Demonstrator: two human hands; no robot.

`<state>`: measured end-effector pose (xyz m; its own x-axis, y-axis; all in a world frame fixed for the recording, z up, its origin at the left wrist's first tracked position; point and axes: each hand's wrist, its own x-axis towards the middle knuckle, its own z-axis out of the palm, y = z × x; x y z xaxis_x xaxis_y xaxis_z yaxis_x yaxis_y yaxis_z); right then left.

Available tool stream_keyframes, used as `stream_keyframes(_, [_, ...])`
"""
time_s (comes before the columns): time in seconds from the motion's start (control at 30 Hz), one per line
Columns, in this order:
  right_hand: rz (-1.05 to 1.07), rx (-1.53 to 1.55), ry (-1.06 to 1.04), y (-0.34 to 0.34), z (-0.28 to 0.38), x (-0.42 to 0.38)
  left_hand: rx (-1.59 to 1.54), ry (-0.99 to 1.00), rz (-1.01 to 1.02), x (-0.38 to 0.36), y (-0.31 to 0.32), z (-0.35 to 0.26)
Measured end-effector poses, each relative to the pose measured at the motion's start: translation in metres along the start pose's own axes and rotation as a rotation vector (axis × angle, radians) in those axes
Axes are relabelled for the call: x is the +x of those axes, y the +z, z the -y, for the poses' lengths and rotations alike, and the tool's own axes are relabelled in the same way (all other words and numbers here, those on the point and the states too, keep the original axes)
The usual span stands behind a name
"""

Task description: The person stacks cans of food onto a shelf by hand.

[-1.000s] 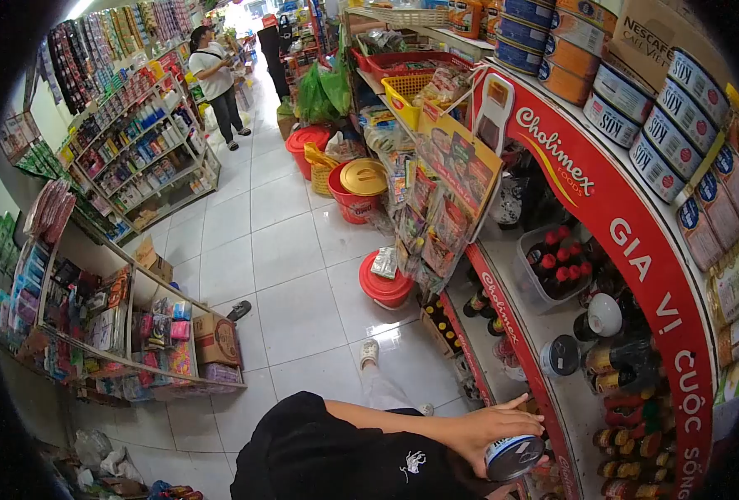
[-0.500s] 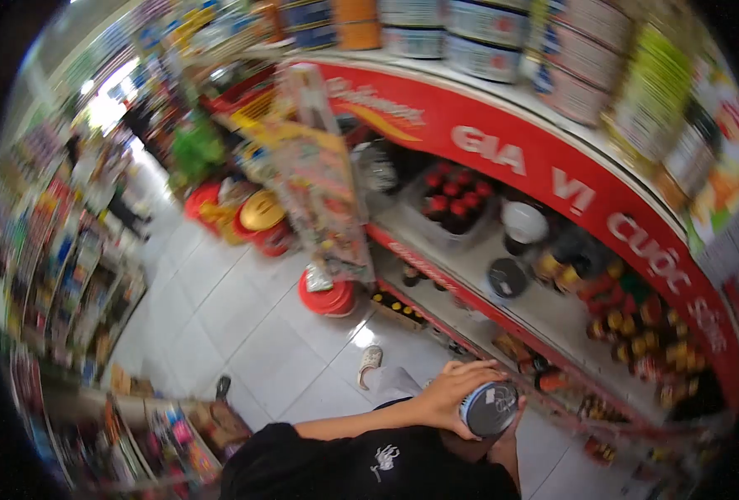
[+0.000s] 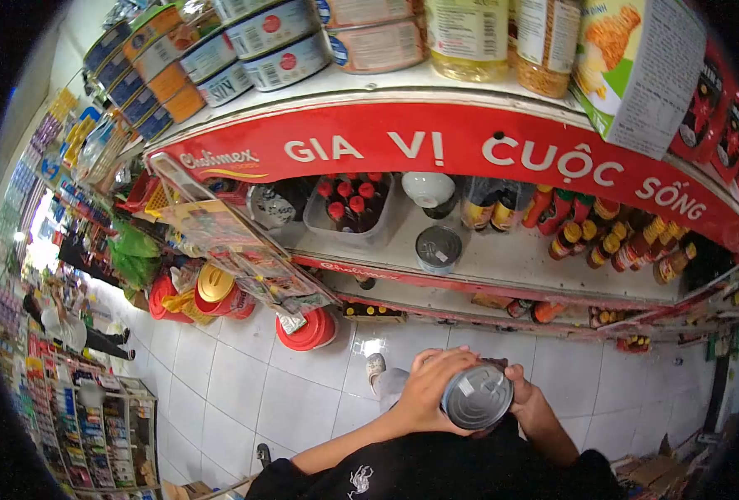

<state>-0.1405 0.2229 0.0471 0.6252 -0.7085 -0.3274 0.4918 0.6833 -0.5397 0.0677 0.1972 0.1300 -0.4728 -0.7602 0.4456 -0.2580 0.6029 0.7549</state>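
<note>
I hold a round metal can (image 3: 478, 396) low in front of me, its silver end facing up. My left hand (image 3: 429, 388) wraps its left side, fingers over the top edge. My right hand (image 3: 526, 398) grips its right side, mostly hidden behind the can. Both black sleeves show at the bottom. Straight ahead is a red shelf unit (image 3: 436, 150) with white lettering. A similar can (image 3: 438, 249) stands on the shelf below the red band, next to a white bowl (image 3: 428, 188) and sauce bottles (image 3: 603, 237).
Stacked tins (image 3: 269, 50) and boxes (image 3: 636, 67) fill the top shelf. Red buckets (image 3: 307, 331) sit on the white tile floor at left. A hanging snack rack (image 3: 236, 250) juts out. Another person (image 3: 69, 329) stands far down the aisle at left.
My view has swung right to face the red shelf. The can has come up toward me, and my right hand has joined my left on it.
</note>
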Motion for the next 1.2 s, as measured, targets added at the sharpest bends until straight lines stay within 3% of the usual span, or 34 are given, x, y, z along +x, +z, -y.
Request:
stream_keyframes(0.1, [-0.012, -0.154, 0.095, 0.014, 0.014, 0.001, -0.073, -0.099, 0.004, -0.012, -0.002, 0.012])
stream_keyframes(0.17, [-0.243, -0.286, 0.06, 0.04, 0.025, 0.0, -0.201, -0.212, -0.026, -0.027, 0.003, 0.02])
stream_keyframes(0.27, [-0.111, -0.295, -0.052, 0.049, 0.032, 0.015, -0.126, -0.245, -0.099, -0.033, 0.0, 0.018])
stream_keyframes(0.37, [-0.109, -0.232, -0.092, 0.052, 0.016, 0.026, -0.289, -0.31, -0.255, -0.054, 0.016, 0.025])
stream_keyframes(0.43, [-0.083, -0.229, -0.075, 0.049, 0.009, 0.032, -0.177, -0.263, -0.211, -0.064, 0.015, 0.034])
stream_keyframes(0.5, [-0.124, -0.17, -0.057, 0.046, -0.001, 0.034, -0.227, -0.363, -0.187, -0.072, 0.016, 0.039])
stream_keyframes(0.53, [-0.069, -0.133, 0.01, 0.041, -0.007, 0.035, -0.223, -0.362, -0.179, -0.072, 0.016, 0.038])
stream_keyframes(0.63, [-0.162, 0.053, 0.193, 0.047, -0.013, 0.03, -0.175, -0.347, -0.158, -0.061, 0.012, 0.033])
stream_keyframes(0.77, [-0.229, -0.153, 0.031, 0.058, -0.017, 0.034, -0.334, -0.43, -0.097, -0.06, 0.003, 0.044])
stream_keyframes(0.8, [-0.229, -0.286, 0.07, 0.056, -0.008, 0.031, -0.363, -0.439, -0.128, -0.062, 0.007, 0.044])
stream_keyframes(0.9, [-0.433, -0.437, 0.038, 0.067, 0.008, 0.027, -0.317, -0.451, -0.118, -0.065, 0.012, 0.047])
stream_keyframes(1.0, [-0.399, -0.288, -0.28, 0.047, -0.02, 0.042, -0.23, -0.468, -0.03, -0.058, 0.009, 0.048])
stream_keyframes(1.13, [-0.261, 0.127, -0.116, 0.046, -0.021, 0.047, -0.13, -0.316, 0.042, -0.043, 0.007, 0.059])
stream_keyframes(1.2, [-0.157, 0.134, 0.01, 0.038, -0.018, 0.043, -0.115, -0.278, 0.048, -0.034, 0.005, 0.054])
